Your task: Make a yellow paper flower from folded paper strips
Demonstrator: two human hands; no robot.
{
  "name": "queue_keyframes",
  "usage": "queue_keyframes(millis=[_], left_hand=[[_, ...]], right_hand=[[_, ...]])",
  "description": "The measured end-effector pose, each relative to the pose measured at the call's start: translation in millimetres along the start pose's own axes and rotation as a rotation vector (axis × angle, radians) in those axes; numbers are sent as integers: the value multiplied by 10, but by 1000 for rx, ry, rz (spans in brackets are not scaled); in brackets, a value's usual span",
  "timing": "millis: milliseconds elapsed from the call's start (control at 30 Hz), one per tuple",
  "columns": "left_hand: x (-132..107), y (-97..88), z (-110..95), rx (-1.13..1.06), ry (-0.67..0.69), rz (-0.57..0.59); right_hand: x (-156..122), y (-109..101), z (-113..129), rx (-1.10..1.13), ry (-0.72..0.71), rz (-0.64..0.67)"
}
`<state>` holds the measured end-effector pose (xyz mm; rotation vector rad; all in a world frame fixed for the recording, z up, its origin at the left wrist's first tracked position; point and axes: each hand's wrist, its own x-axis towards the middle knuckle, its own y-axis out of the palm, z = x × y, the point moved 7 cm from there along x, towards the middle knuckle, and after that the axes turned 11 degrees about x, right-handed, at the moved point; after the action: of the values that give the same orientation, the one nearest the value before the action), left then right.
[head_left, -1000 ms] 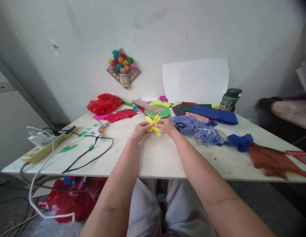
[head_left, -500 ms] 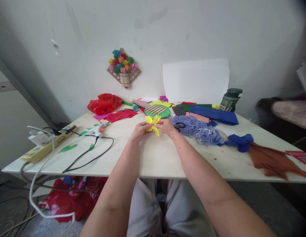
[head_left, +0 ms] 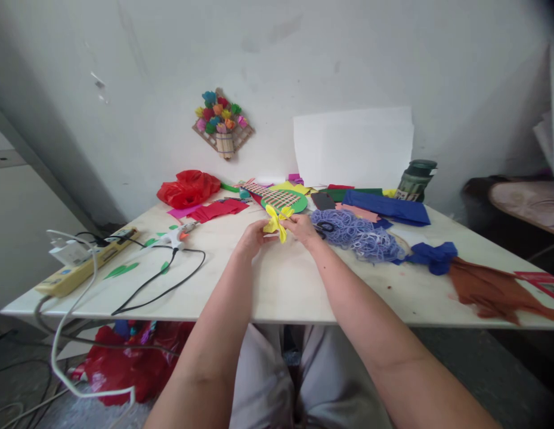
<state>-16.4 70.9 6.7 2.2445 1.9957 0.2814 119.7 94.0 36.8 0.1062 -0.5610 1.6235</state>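
Observation:
A small yellow paper flower (head_left: 277, 221) is held over the middle of the pale table (head_left: 277, 286). My left hand (head_left: 252, 237) pinches its left side and my right hand (head_left: 303, 229) pinches its right side; the fingers of both are closed on the paper. Black scissors (head_left: 325, 227) lie just right of my right hand, against a heap of purple-blue looped yarn (head_left: 359, 235). Behind the flower lies a green disc with woven strips (head_left: 283, 199).
A glue gun (head_left: 178, 235) with a black cord and a yellow power strip (head_left: 82, 268) lie at the left. Red paper pieces (head_left: 218, 208), a red bag (head_left: 187, 187), blue (head_left: 386, 207) and brown (head_left: 486, 289) paper, a dark bottle (head_left: 415, 179) and a white sheet (head_left: 352, 146) fill the back and right.
The yellow flower has turned slightly and risen a little between my fingers. My hands stay in about the same place.

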Motion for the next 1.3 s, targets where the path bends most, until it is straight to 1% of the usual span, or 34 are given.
queue_keyframes(millis=[100, 267, 467, 533, 667, 800, 1000, 1133, 1300], left_hand=[[-11, 7, -26, 28, 48, 15], [4, -37, -30, 66, 108, 1], [29, -117, -65, 47, 169, -69], [30, -148, -78, 50, 184, -107], [38, -183, -64, 83, 169, -153], [43, -164, -50, 97, 161, -132], [1, -88, -34, 94, 103, -95], [-27, -24, -23, 73, 56, -36], [-53, 39, -19, 8, 6, 44]], right_hand=[[3, 0, 6, -30, -18, -9], [-26, 22, 52, 0, -33, 38], [-39, 35, 67, 71, -49, 94], [-22, 0, 56, 110, -64, 66], [32, -105, -28, 207, -41, -53], [77, -133, -120, 227, -7, -108], [124, -109, -189, 265, -7, -105], [131, -98, -180, 291, -7, -86], [92, -76, -103, 333, -13, -38]])
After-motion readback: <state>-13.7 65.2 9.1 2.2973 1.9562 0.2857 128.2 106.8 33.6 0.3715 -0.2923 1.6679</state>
